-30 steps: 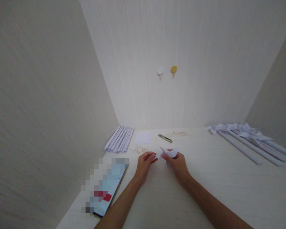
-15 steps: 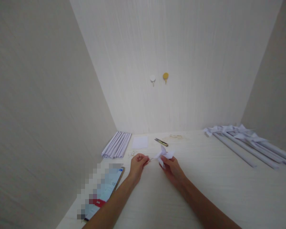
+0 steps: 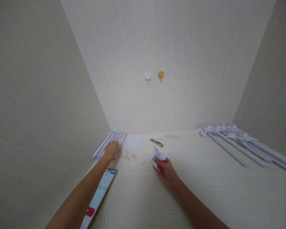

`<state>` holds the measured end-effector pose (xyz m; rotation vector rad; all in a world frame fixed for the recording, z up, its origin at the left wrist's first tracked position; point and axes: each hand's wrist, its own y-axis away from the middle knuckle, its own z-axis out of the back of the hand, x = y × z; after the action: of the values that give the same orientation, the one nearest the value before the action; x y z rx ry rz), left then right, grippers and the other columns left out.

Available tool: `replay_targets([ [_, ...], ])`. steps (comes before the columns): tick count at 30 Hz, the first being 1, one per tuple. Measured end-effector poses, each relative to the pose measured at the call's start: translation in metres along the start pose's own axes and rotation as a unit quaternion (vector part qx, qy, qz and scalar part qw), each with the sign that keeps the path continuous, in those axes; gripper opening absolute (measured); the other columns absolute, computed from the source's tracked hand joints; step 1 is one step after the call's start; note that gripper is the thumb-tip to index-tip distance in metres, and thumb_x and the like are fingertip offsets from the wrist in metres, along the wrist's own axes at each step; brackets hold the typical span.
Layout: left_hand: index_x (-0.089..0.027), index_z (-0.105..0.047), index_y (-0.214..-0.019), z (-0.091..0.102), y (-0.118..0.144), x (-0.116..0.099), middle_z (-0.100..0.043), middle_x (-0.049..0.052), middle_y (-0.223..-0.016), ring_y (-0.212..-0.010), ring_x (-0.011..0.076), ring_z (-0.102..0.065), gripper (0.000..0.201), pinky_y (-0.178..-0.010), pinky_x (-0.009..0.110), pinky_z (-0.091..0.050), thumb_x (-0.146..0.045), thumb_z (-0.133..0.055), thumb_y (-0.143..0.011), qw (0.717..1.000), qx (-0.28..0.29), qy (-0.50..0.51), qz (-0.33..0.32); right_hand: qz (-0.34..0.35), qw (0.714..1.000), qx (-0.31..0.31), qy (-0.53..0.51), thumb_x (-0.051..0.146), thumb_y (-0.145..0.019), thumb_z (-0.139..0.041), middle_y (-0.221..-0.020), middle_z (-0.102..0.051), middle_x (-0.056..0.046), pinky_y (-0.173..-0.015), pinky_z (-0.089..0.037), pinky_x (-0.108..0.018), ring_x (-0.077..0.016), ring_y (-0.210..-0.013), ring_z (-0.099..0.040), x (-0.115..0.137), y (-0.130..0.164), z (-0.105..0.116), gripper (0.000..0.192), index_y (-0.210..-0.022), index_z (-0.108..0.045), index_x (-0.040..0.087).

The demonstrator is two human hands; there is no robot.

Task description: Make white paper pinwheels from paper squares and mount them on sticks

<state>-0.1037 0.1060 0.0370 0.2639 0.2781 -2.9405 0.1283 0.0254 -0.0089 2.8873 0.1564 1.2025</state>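
A white paper pinwheel (image 3: 156,155) is pinched in my right hand (image 3: 166,171), above the middle of the table. From its left side sticks a thin pin or wire (image 3: 143,162). My left hand (image 3: 112,149) is over the row of rolled paper tubes (image 3: 104,147) at the left, its back toward me; most of its fingers are hidden, so their grip is unclear. Just right of that hand, small whitish and yellowish bits (image 3: 130,156) lie scattered. Behind them is a square sheet of white paper (image 3: 134,143).
Thread snips (image 3: 156,142) lie behind the pinwheel, near some tan rubber bands or strings (image 3: 171,136). A phone (image 3: 102,190) lies under my left forearm. Finished-looking pinwheels on paper sticks (image 3: 228,149) are piled at right. Two hooks, one yellow (image 3: 160,74), are on the back wall.
My left hand has left the pinwheel's side and moved left onto the paper tubes. My right hand still holds the pinwheel. The view has shifted slightly.
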Motion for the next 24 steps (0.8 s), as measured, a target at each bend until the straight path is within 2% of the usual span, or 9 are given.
replay_targets([
  [7, -0.009, -0.056, -0.093, -0.012, -0.013, -0.006, -0.058, 0.020, -0.100, -0.093, 0.0275, -0.054, 0.028, -0.072, 0.034, -0.041, -0.013, -0.041, -0.070, 0.993, 0.038, -0.114, -0.016, -0.025, 0.998, -0.003, -0.064, 0.017, -0.039, -0.074, -0.051, -0.057, 0.006, -0.047, -0.039, -0.016, -0.0052, -0.047, -0.048, 0.002, 0.002, -0.004, 0.022, -0.054, -0.059, 0.018],
  [12, -0.012, -0.057, -0.092, -0.012, -0.016, -0.011, -0.057, 0.018, -0.104, -0.100, 0.0270, -0.052, 0.027, -0.075, 0.034, -0.041, -0.010, -0.042, -0.069, 0.990, 0.049, -0.128, -0.027, -0.028, 0.997, 0.000, -0.076, 0.016, -0.039, -0.075, -0.054, -0.059, 0.005, -0.050, -0.041, -0.017, -0.0055, -0.048, -0.049, 0.004, 0.003, -0.004, 0.022, -0.055, -0.061, 0.018],
  [18, -0.010, -0.060, -0.080, -0.006, -0.009, -0.022, -0.059, 0.020, -0.100, -0.097, 0.0296, -0.053, 0.022, -0.075, 0.037, -0.041, -0.005, -0.045, -0.064, 0.997, 0.042, -0.072, 0.004, -0.024, 0.996, 0.002, -0.089, 0.015, -0.038, -0.076, -0.050, -0.059, 0.005, -0.048, -0.041, -0.018, -0.0062, -0.047, -0.050, 0.002, 0.001, -0.003, 0.023, -0.056, -0.061, 0.017],
  [22, -0.010, -0.057, -0.070, 0.010, -0.014, -0.030, -0.060, 0.021, -0.094, -0.097, 0.0324, -0.053, 0.011, -0.074, 0.038, -0.042, -0.010, -0.049, -0.063, 0.999, 0.042, 0.012, 0.032, -0.026, 0.995, 0.015, -0.094, 0.016, -0.039, -0.075, -0.050, -0.059, 0.005, -0.048, -0.041, -0.018, -0.0055, -0.044, -0.049, 0.003, 0.001, -0.002, 0.023, -0.057, -0.061, 0.017],
  [24, -0.011, -0.054, -0.067, 0.021, -0.014, -0.037, -0.061, 0.019, -0.090, -0.096, 0.0305, -0.053, 0.007, -0.073, 0.035, -0.042, -0.014, -0.048, -0.065, 0.995, 0.054, 0.078, 0.025, -0.035, 0.995, 0.015, -0.096, 0.016, -0.037, -0.076, -0.050, -0.060, 0.005, -0.047, -0.041, -0.017, -0.0052, -0.044, -0.050, 0.004, 0.003, -0.004, 0.025, -0.057, -0.061, 0.016],
])
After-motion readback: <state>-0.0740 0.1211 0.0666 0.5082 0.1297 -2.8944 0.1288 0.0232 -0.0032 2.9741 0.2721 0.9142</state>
